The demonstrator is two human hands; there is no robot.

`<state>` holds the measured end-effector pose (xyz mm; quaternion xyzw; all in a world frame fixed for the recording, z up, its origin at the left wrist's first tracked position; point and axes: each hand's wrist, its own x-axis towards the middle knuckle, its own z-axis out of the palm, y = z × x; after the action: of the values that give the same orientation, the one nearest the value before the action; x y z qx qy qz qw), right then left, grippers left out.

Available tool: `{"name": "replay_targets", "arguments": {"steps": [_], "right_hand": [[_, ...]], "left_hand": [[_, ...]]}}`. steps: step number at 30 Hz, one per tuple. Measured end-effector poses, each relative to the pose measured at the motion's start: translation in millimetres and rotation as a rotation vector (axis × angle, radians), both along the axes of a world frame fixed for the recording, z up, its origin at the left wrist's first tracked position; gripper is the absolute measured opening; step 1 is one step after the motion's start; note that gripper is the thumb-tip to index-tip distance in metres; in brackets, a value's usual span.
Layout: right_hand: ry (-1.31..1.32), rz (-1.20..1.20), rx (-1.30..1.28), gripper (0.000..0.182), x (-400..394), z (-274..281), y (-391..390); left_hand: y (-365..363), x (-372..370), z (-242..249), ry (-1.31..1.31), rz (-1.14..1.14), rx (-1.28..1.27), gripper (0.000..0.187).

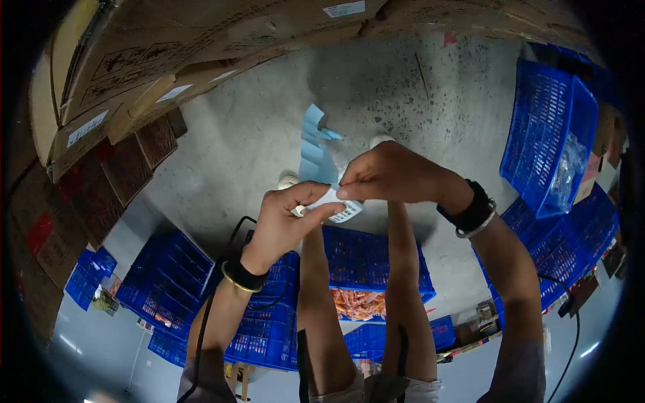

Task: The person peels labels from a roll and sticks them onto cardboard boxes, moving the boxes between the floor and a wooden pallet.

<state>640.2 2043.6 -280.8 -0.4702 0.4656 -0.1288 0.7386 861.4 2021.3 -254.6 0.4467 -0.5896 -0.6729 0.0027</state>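
Note:
A small white label with dark print (pixel 346 211) is between my two hands at the middle of the view. My left hand (pixel 285 218) pinches its left side between thumb and fingers. The fingertips of my right hand (pixel 383 176) are pressed together at its upper edge. A light-blue strip of backing paper (pixel 316 151) hangs or lies just beyond my hands, its near end hidden behind my fingers. Black bands sit on both wrists.
Cardboard boxes (pixel 168 47) are stacked at the left and top. Blue crates stand at the right (pixel 544 134), at the lower left (pixel 164 279) and beneath my hands, where one (pixel 356 258) holds orange packets (pixel 359 304). A black cable (pixel 208 309) runs along my left arm.

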Motion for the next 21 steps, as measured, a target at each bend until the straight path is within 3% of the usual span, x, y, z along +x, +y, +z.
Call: {"name": "replay_targets", "arguments": {"steps": [2,4,7,8,11,14,17,20,21], "right_hand": [[-0.052,-0.036,0.184,0.024,-8,-14,-5],[-0.103,-0.387,0.149,0.024,-19,-50,2],[-0.118,-0.791,0.107,0.023,-32,-100,-2],[-0.11,-0.905,0.092,0.023,-36,-116,-8],[0.289,-0.969,-0.241,0.025,-28,-167,-30],[0.538,-0.964,-0.164,0.032,-19,-172,-63],[0.478,-1.157,-0.436,0.038,-11,-225,-75],[0.756,-1.104,-0.573,0.037,-8,-249,-89],[0.7,-1.144,-0.545,0.035,-7,-253,-90]], "left_hand": [[3,6,-14,-0.017,0.07,0.138,0.021],[11,19,-37,-0.088,0.158,0.325,0.021],[22,42,-72,-0.119,0.088,0.292,0.017],[19,45,-70,-0.271,-0.066,0.267,0.018],[44,65,-104,-0.206,-0.064,0.237,0.02],[54,64,-121,-0.233,-0.09,0.197,0.023],[51,49,-124,-0.254,-0.164,0.148,0.024],[53,52,-139,-0.224,-0.194,0.087,0.026],[50,52,-143,-0.214,-0.193,0.087,0.026]]}}
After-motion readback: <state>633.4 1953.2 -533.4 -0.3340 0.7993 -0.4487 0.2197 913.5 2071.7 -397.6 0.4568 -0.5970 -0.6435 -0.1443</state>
